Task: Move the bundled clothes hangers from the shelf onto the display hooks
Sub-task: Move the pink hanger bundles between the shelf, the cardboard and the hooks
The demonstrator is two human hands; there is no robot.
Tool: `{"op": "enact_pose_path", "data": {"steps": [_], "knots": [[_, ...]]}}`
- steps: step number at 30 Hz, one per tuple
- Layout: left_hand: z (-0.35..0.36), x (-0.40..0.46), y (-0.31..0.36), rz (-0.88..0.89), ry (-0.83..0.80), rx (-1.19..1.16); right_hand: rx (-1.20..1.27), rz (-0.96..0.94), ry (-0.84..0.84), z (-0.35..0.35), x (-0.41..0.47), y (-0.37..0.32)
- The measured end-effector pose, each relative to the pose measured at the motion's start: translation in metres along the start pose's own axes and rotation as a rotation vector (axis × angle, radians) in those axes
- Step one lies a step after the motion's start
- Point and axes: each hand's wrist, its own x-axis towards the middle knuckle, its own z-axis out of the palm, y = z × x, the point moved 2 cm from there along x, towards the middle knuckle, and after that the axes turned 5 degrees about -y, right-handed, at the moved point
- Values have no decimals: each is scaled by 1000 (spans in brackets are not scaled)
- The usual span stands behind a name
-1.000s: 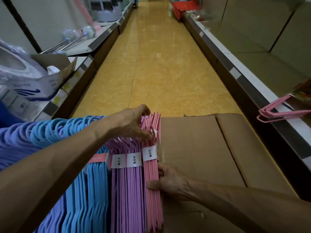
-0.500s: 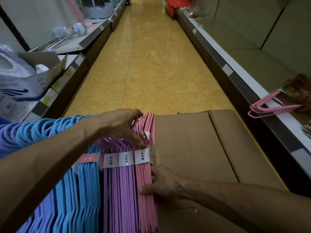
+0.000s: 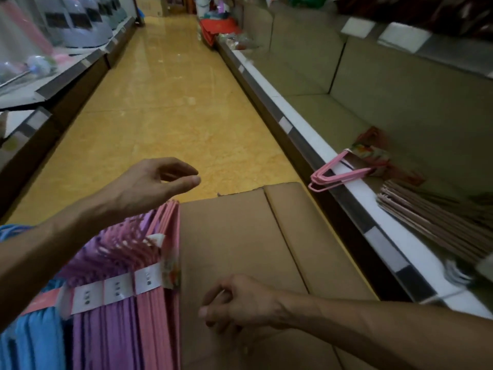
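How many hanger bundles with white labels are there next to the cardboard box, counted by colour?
Purple bundles: 2
Pink bundle: 1
Total: 3

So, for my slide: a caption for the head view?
Both hands, left hand and right hand, free beside banded pink hanger bundle on cardboard box.

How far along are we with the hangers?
Done: bundles of pink, purple and blue hangers are lined up beside the cardboard box. In hand: nothing; left hand and right hand are free. Left: the pink bundle on the shelf.
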Motion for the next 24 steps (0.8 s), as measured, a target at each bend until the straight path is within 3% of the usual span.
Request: {"op": "enact_pose_path", "data": {"steps": [7,16,24], "knots": [[42,36,41,21,75,-207,199,40,181,-67,-48,7],[87,75,92,89,188,-380,931,-136,623,-209,-71,14],[116,88,109,66,176,-416,1235,-298,680,-272,-52,17]]}}
